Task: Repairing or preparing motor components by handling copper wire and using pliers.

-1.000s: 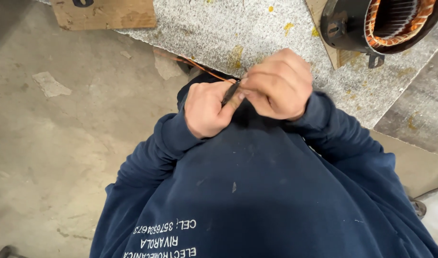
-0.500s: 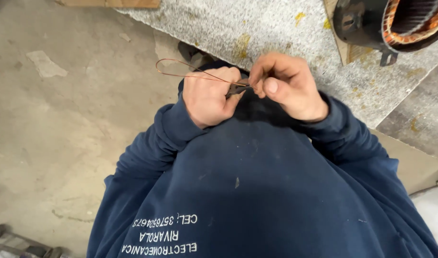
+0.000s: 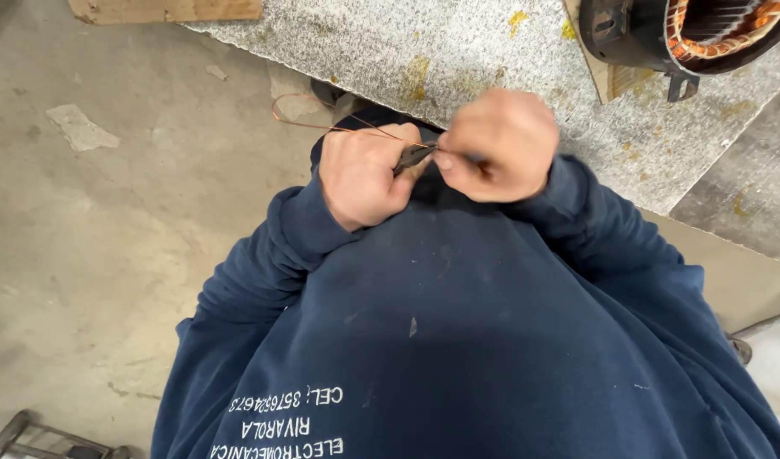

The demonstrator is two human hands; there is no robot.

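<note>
Copper wire, one thin reddish strand, loops out to the left over the concrete floor and runs back between the two hands held together in front of the chest, where the left hand is clenched around a small dark tool and the right hand pinches the strand at the tool's tip. White printed lettering in three lines sits low on the front of the navy sweatshirt. Far right on the speckled grey worktop stands one black motor housing with orange windings inside, and one wooden board lies at the far left.
</note>
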